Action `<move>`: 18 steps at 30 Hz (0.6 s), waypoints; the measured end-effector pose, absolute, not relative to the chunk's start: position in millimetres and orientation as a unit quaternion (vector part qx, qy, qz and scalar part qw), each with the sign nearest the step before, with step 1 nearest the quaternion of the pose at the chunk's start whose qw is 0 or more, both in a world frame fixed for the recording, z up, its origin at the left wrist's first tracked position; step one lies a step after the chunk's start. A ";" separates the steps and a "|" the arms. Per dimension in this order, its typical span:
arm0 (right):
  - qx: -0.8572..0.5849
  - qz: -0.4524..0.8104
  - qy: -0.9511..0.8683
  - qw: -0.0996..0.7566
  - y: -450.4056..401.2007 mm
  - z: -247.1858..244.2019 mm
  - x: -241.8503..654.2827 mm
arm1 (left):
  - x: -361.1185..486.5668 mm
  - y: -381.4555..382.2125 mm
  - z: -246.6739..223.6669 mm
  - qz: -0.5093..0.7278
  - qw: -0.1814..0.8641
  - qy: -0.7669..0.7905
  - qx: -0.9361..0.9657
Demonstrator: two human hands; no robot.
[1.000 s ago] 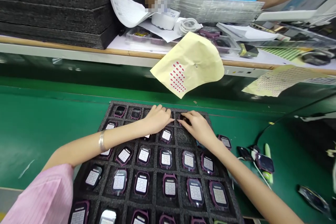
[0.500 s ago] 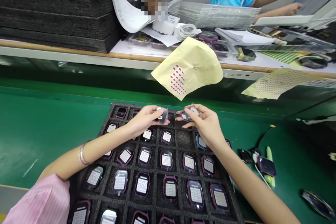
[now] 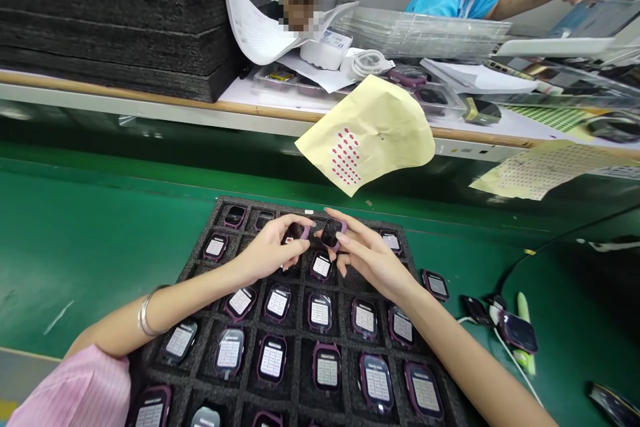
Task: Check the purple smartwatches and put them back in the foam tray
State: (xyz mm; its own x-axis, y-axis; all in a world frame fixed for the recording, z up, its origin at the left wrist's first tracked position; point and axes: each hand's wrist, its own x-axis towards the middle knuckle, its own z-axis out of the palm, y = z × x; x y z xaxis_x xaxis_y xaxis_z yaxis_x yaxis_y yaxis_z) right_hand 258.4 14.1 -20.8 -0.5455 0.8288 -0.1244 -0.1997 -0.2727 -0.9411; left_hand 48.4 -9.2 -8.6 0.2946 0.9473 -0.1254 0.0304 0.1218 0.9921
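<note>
Over the far rows of a black foam tray (image 3: 295, 340), my left hand (image 3: 273, 247) is closed on a purple smartwatch (image 3: 297, 231) with a small red-and-white mark on its dark screen. Close beside it, my right hand (image 3: 370, 253) grips another smartwatch, a dark-screened watch (image 3: 331, 233) with a purple case, between thumb and fingers. Beneath both hands, the tray's compartments hold several watches whose screens show white tables, such as a purple-cased watch (image 3: 273, 358). Part of the tray is hidden by my forearms.
Right of the tray lie a loose watch (image 3: 436, 285) and a cabled watch (image 3: 519, 332) on the green bench (image 3: 90, 247). A yellow sheet (image 3: 380, 133) hangs from the shelf edge. Black foam (image 3: 110, 27) is stacked at back left. Two people sit beyond the shelf.
My right hand has moved left and turned its watch, so the dark screen now faces me. My left hand has shifted slightly left and down, tilting its watch. The view has shifted a little.
</note>
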 end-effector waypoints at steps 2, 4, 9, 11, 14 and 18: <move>-0.314 0.729 -0.497 0.351 13.8 -20.3 258.9 | 48.0 -12.6 -10.8 0.392 0.556 0.462 0.569; -0.300 0.737 -0.498 0.344 13.2 -19.4 260.0 | 47.8 -16.2 -13.1 0.409 0.499 0.467 0.604; -0.249 0.754 -0.509 0.332 12.0 -18.4 263.9 | 48.5 -22.2 -16.0 0.406 0.392 0.476 0.675; -0.234 0.760 -0.507 0.333 11.5 -19.4 264.7 | 49.1 -23.8 -16.1 0.402 0.382 0.473 0.684; -0.218 0.776 -0.481 0.344 10.6 -21.1 264.3 | 49.8 -26.2 -16.5 0.397 0.377 0.473 0.690; -0.227 0.778 -0.470 0.349 9.5 -21.5 262.7 | 49.1 -26.2 -18.1 0.396 0.376 0.468 0.695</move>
State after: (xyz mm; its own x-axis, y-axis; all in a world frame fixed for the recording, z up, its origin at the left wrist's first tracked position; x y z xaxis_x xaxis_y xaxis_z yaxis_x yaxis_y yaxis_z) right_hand 262.7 9.5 -21.5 -0.6524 0.7575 -0.0257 -0.3302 -0.3145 -0.8900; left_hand 49.1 -26.2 -18.1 0.2492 0.9477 0.1995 0.3527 -0.2807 0.8926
